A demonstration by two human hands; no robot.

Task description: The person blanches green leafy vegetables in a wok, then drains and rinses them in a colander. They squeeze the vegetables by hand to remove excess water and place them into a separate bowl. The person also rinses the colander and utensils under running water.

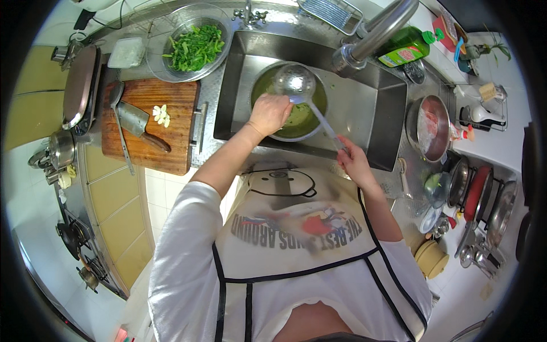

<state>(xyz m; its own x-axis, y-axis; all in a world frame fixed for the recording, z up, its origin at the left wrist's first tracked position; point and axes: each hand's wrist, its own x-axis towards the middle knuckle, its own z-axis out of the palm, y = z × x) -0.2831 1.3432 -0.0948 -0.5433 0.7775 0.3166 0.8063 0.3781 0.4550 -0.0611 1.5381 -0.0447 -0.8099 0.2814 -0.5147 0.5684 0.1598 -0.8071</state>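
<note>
My right hand point(353, 160) grips the handle of a metal skimmer ladle point(295, 80), whose round bowl is over a large metal pot point(314, 134) in the sink. Greenish liquid with bits of green leaf lies in the pot. At the near side of the ladle's bowl is my left hand point(272, 112), fingers curled around something bluish and mostly hidden; whether it grips a cloth or the ladle's rim I cannot tell. Chopped leafy greens point(196, 48) fill a colander in a clear bowl point(160, 70) behind and left of the sink.
On a wooden cutting board point(179, 94) lie a cleaver point(133, 118), a long spatula point(121, 128) and peeled garlic point(161, 116). The faucet point(352, 60) arches over the sink's back right. A metal bowl with pinkish meat point(430, 124) and a dish soap bottle point(406, 47) stand right of the sink.
</note>
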